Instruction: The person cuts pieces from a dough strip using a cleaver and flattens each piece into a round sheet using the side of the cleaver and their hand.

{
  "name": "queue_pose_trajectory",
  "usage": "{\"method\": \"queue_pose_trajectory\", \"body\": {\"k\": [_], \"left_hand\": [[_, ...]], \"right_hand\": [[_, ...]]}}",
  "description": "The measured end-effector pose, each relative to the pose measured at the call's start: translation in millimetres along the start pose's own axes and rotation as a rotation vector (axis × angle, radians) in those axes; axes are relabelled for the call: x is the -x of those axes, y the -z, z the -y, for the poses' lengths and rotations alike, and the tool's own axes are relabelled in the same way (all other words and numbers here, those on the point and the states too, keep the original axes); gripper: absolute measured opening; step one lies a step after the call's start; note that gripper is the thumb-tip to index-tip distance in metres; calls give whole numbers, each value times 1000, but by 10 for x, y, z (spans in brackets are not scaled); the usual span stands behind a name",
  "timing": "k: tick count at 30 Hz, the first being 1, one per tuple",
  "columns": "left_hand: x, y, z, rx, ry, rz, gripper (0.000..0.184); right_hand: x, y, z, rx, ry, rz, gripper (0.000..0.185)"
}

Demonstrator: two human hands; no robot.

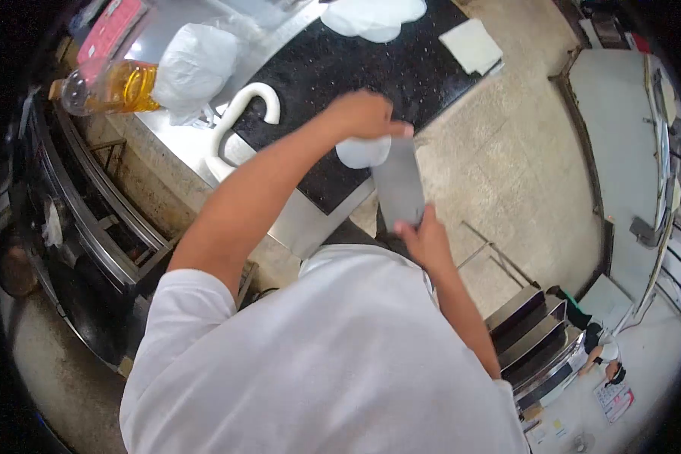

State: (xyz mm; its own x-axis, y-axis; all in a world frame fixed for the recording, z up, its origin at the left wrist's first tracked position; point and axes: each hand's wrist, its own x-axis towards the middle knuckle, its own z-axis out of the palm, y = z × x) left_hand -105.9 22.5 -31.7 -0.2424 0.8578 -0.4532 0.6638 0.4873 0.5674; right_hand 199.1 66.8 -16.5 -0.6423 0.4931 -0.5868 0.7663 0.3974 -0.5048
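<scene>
Tan floor (499, 163) ran from about 1 o'clock round to 3, kinda blotchy and scuffed. The table (310, 83) toward 12 had a speckled black top. Between 2 and 3 there was a big pale panel (617, 136), honestly couldn't tell if it was wall or counter. Over at 4, some metal shelves (533, 340) stood near an off-white wall (651, 371) with a calendar (609, 393) up. Dark metal rack (91, 216) at 9, and light glared off shiny metal between 10 and 11.

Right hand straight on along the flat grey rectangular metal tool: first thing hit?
Likely the left hand, at the far end of the tool; depth is unclear.
</scene>
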Motion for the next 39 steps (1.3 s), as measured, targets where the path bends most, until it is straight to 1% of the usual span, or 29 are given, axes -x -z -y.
{"method": "queue_pose_trajectory", "body": {"k": [1,2,3,4,5,6,7,8,10,12,14,15,16,17,19,21,22,24,26,28,29,30,31,32,33,34,36,38,39], "left_hand": [[184,-46,-7,143,24,-2,64],[295,-127,-4,159,46,-111,53],[411,-161,-7,218,100,-185,46],[488,-195,11,279,158,-255,39],[507,-296,69,280,160,-260,39],[523,-435,125,358,128,-434,37],[535,-509,143,432,92,-607,36],[539,-517,112,427,91,-608,36],[556,-576,48,444,146,-728,38],[602,-608,14,437,147,-747,37],[663,-663,-2,425,162,-775,36],[716,-692,-14,442,101,-827,35],[772,-717,-59,459,38,-876,33],[828,-707,-95,443,60,-896,33],[922,-646,-160,842,235,-745,33],[834,-483,-178,903,217,-809,31],[760,-380,-171,971,188,-857,29],[524,-136,-153,1024,201,-1016,29],[280,144,-39,1191,146,-1122,31],[-17,401,68,1456,20,-1244,31],[-127,451,238,1481,99,-1241,35],[-204,439,393,1483,103,-1244,35],[-258,398,549,1232,268,-1194,39],[-274,351,670,978,417,-1133,44],[-208,289,775,687,493,-985,49],[-126,217,772,684,499,-991,49],[146,-19,671,165,289,-1170,49],[576,-176,400,75,329,-1164,51],[747,-331,373,-23,455,-1273,50]], "right_hand": [[195,-78,-162,40,25,38,60],[327,-87,-287,81,44,73,55],[377,-23,-314,86,54,59,55],[416,51,-304,59,52,51,50],[449,115,-296,31,46,52,44],[396,209,-238,30,49,58,44],[223,337,-134,31,52,-25,41],[-4,451,-39,31,55,-112,37],[-564,600,96,74,139,-120,38],[-1003,626,355,78,247,-137,41],[-1115,398,480,62,317,-20,42],[-1185,333,529,51,377,65,44],[-1173,289,477,49,394,90,44],[-1129,259,395,88,457,151,43],[-1152,406,316,119,543,215,43],[-1232,727,224,120,518,428,41],[-1270,883,181,125,534,430,41],[-1322,1204,66,243,441,483,37],[-1319,1512,-106,186,436,439,34],[-1381,1766,-220,121,429,397,32],[-1401,1881,-270,73,410,348,30],[-1403,1964,-308,26,388,299,28],[-1395,2019,-325,29,389,303,28],[-1408,2068,-324,-86,430,221,28],[-1434,2103,-318,-201,472,142,28],[-1478,2110,-321,-201,479,148,28],[-1607,2014,-306,-662,448,88,26],[-1858,1781,-185,-729,480,58,26],[-2011,1635,-129,-851,346,65,25]]}}
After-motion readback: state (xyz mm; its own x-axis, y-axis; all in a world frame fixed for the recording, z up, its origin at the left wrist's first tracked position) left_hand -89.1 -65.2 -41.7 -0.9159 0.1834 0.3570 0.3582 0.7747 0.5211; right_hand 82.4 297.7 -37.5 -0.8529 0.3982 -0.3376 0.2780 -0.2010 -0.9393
